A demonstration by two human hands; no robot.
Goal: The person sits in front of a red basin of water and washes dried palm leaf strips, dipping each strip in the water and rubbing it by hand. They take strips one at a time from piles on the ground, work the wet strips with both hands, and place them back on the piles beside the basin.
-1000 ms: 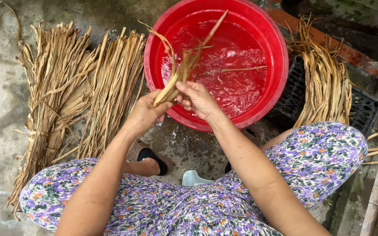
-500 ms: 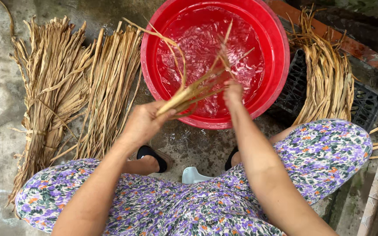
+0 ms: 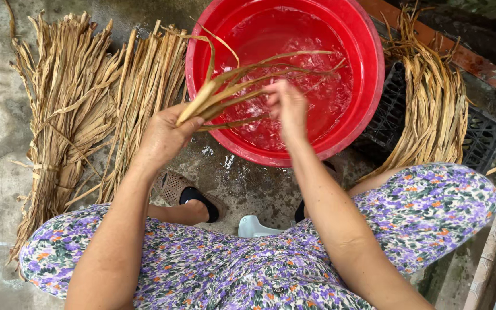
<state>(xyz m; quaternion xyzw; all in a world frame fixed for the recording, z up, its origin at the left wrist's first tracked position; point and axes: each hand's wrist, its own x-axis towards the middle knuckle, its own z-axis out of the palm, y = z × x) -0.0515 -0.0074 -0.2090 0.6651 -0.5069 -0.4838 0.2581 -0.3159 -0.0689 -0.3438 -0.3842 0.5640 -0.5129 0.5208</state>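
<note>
Left grip (image 3: 165,138) clamped on thick end of wet leaf strips (image 3: 242,83); right grip (image 3: 287,106) pinched on same strips farther along. Beyond and beneath both grips: red water-filled basin (image 3: 368,86). Left of left grip: dried bundles (image 3: 81,103) on floor.

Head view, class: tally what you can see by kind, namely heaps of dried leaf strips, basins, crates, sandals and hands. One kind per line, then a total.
Heaps of dried strips: 3 (left heap, middle heap, right heap)
Red basin: 1
Black crate: 1
Sandals: 1 clearly seen, the sandal
Hands: 2 (left hand, right hand)
Total: 8
</note>
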